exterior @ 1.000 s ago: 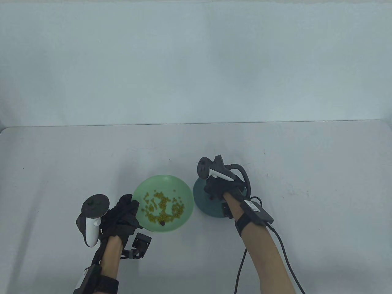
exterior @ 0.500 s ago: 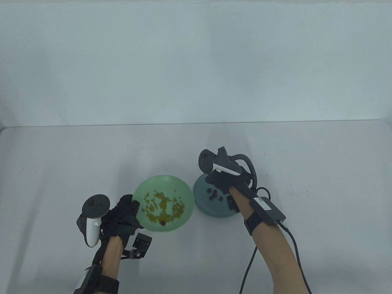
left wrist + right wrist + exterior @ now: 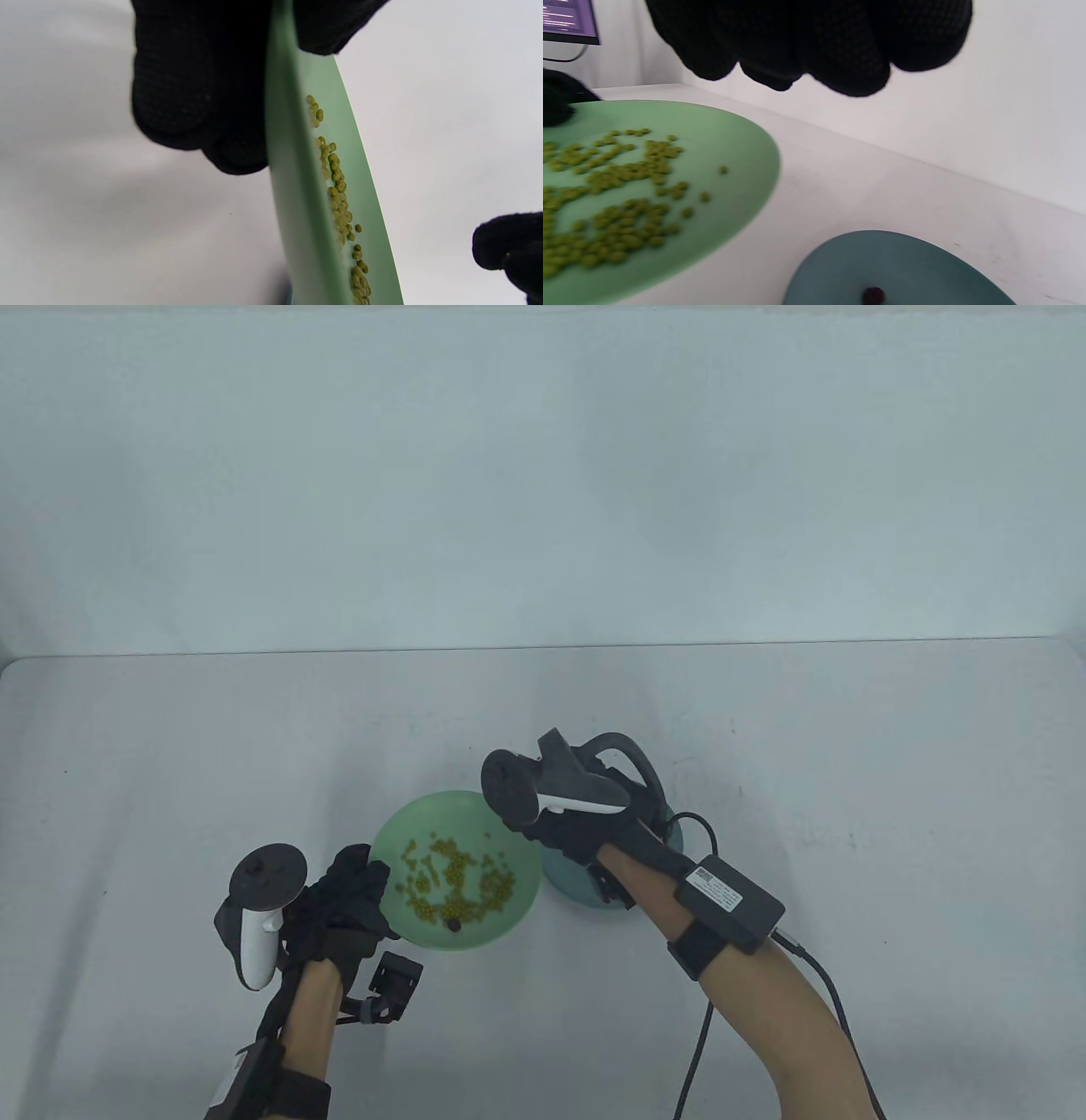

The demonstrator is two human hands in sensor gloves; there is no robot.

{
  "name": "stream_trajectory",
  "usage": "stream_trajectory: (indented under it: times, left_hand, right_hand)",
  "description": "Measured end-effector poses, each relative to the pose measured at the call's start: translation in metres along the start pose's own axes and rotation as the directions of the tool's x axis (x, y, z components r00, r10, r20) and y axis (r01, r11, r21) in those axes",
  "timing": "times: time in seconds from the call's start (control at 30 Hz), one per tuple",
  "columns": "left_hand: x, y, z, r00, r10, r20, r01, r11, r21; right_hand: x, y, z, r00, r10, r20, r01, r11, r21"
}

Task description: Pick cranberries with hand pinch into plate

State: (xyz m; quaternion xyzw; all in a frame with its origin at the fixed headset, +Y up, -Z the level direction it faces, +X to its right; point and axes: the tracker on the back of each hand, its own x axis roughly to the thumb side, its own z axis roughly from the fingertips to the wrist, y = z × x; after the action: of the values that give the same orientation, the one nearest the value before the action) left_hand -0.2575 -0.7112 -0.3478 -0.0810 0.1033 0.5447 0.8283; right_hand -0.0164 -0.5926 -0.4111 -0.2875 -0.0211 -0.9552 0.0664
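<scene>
Fingers (image 3: 814, 46) above green plate (image 3: 725, 127) w/ peas (image 3: 611, 203), teal plate (image 3: 903, 262).

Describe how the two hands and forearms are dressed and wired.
Both the left hand and right hand wear black knit gloves. Each back carries a tracker: white-and-dark on the left, dark with a white stripe on the right. Forearms are bare, with black wrist straps; a black cable trails from the right wrist box.

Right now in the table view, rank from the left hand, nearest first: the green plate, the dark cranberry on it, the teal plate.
1. Green plate: the left hand holds its near-left rim.
2. Dark cranberry: near edge of that plate.
3. Teal plate: farthest, right, under the right hand.
</scene>
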Motion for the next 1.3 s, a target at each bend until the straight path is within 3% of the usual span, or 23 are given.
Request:
stream_trajectory:
  times: [0.23,0.47,1.0,1.3]
  left_hand:
    - [0.0,0.0,0.0,1.0,0.004,0.0,-0.004,1.0,0.0]
    - [0.0,0.001,0.0,1.0,0.006,-0.002,-0.006,1.0,0.001]
    - [0.0,0.001,0.0,1.0,0.004,-0.006,-0.004,1.0,-0.003]
    - [0.0,0.001,0.0,1.0,0.01,-0.006,-0.01,1.0,-0.003]
  right_hand:
    - [0.042,0.013,0.005,0.991,0.012,0.136,-0.015,1.0,0.022]
    - [0.062,0.026,0.009,0.976,-0.005,0.217,-0.009,0.998,0.062]
    - [0.079,0.043,0.012,0.967,0.027,0.254,-0.046,0.997,0.067]
    - [0.078,0.046,0.007,0.973,0.083,0.214,-0.094,0.995,0.042]
